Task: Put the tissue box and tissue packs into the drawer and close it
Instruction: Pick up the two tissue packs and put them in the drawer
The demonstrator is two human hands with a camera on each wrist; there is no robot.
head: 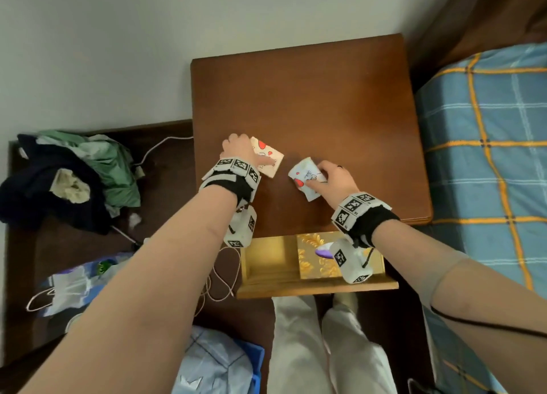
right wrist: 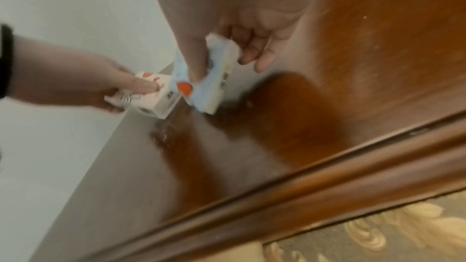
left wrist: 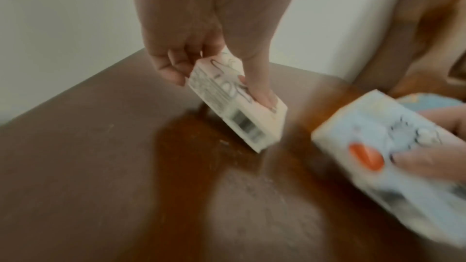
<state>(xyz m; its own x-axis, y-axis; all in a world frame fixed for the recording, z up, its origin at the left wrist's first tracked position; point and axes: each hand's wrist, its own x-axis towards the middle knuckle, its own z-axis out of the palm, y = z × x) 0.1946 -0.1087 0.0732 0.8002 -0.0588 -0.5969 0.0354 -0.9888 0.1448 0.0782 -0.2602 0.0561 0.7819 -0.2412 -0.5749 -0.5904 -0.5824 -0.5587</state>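
The left hand grips a pink tissue pack near the middle of the head view, thumb laid across the top and the other fingers curled under its far edge. In the left wrist view that pack is tilted, its lower corner at or just above the brown bench; the blur leaves it unclear whether they touch. The right hand holds a blue tissue pack just right of centre, thumb on its printed face and fingers wrapped behind. In the right wrist view the blue pack is tipped up on one corner, and the two packs sit just beside each other, the pink one to the left.

At the lower centre of the head view the drawer stands open below the front edge of the bench. A gold patterned tissue box lies in its right part, partly covered by the right wrist camera.

A bed with a blue and yellow checked cover fills the right side. At the left edge lie a heap of dark and green clothes and, lower, a plastic bag.
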